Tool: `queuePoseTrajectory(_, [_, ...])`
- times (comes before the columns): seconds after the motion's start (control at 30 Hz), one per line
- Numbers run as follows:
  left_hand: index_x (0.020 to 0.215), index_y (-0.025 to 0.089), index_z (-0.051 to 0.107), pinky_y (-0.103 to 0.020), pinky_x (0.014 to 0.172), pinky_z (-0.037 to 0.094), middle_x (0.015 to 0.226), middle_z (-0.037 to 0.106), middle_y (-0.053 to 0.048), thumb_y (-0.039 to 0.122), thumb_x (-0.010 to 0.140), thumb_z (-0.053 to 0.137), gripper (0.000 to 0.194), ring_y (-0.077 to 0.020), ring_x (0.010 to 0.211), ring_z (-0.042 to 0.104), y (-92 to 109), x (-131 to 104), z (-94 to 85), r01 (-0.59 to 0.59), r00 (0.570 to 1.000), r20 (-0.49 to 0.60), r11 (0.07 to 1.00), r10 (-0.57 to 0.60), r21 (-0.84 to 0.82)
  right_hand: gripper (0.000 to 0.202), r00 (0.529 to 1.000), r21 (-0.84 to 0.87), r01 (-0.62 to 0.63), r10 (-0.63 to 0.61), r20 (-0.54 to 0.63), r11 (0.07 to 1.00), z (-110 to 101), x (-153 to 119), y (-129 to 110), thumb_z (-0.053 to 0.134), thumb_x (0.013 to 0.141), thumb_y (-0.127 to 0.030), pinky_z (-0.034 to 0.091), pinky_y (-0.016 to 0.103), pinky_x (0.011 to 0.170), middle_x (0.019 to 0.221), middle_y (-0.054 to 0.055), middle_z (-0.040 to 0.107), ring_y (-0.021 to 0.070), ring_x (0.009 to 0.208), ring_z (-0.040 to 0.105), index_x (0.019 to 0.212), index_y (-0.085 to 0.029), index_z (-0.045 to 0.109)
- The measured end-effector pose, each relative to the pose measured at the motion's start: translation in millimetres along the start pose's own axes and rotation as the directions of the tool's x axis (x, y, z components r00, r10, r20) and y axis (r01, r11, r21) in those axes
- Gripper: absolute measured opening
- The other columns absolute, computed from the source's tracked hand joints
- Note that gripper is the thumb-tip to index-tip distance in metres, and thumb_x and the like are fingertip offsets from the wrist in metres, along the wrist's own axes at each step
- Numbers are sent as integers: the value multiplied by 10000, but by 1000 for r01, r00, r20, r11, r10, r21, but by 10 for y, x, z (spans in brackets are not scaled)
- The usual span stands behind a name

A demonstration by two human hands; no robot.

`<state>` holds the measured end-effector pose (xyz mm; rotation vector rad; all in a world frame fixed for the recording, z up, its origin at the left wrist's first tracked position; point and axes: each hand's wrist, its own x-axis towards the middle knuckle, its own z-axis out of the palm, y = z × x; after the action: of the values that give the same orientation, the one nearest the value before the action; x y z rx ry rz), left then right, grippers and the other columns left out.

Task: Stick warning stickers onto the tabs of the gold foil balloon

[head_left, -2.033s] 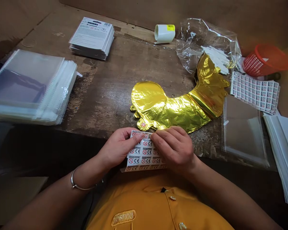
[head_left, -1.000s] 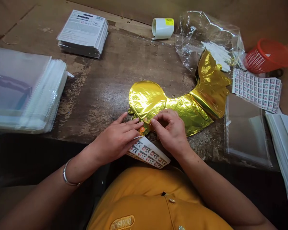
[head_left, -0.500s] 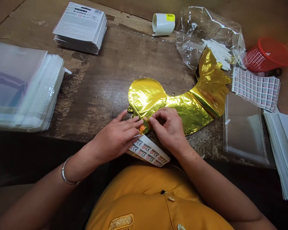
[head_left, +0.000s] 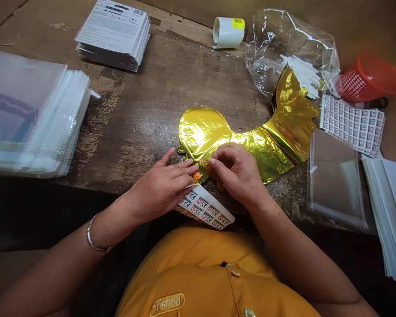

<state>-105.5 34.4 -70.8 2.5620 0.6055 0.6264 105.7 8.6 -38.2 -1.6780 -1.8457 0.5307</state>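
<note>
- The left hand (head_left: 158, 185) lies palm down with its fingers fanned across the lower edge of the gold foil shape (head_left: 204, 125); it also grips a sheet of stickers (head_left: 206, 209), with the thumb hidden from view.
- The right hand (head_left: 239, 176), near but apart from the left, has thumb and forefinger drawn together at the edge of a small printed sticker (head_left: 203, 162) on the foil; I cannot tell whether they grip it.
- An orange spot (head_left: 197, 175) shows just beside the left fingertips.
- Taking the fingertips as the clock's centre, the gold foil shape has its rounded end at 12 and its flared end at 2.
- The sheet of stickers slants out at 6, past the edge of the table (head_left: 152, 101).
- A bracelet (head_left: 91, 233) circles the left wrist at 8.
- A stack of clear sleeves (head_left: 33, 114) lies at 10, a stack of printed cards (head_left: 108, 33) at 11.
- A white roll (head_left: 226, 33) with a yellow label rests at 12.
- A clear bag (head_left: 264, 66) with white sticks (head_left: 302, 75) lies between 1 and 2, a red basket (head_left: 351, 83) at 2.
- Small-label sheets (head_left: 353, 123) lie between 2 and 3, partly over a clear pocket (head_left: 336, 180) at 3; a white stack (head_left: 383, 207) sits just past 3.
</note>
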Motion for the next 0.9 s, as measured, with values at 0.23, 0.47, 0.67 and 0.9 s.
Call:
queuePoseTrajectory(0.23, [1025,183,649,-473,1196,160,1256,657,-79,212,932,496,181,-210,1217,583,0,-2,3,-3,1000,-1,1000,3,5,136,1000,32,2,-3,31,999,0,16,17,609,834,-164,425,349,804,800,19,609,176,835,549,705,-206,601])
queuePoseTrajectory(0.47, [1027,163,642,-468,1199,148,1246,663,-91,204,928,506,173,-214,1217,582,-8,-6,11,-15,1000,-2,999,15,30,144,1000,21,-2,1,30,1000,14,17,25,619,834,-165,425,347,801,798,26,614,178,835,548,693,-196,605])
queuePoseTrajectory(0.67, [1011,162,643,-458,1198,167,1234,671,-80,208,934,517,155,-208,1199,597,-8,-9,24,-23,999,-39,999,24,31,147,1000,31,4,-5,22,999,19,13,24,624,833,-167,413,339,804,791,25,615,172,830,543,688,-184,605])
queuePoseTrajectory(0.9, [1014,146,644,-439,1203,147,1245,664,-90,200,926,540,147,-208,1206,591,-6,-10,21,-35,998,-51,999,36,31,118,999,43,22,-23,39,999,3,16,20,622,833,-162,416,336,804,806,24,616,174,842,548,717,-185,624])
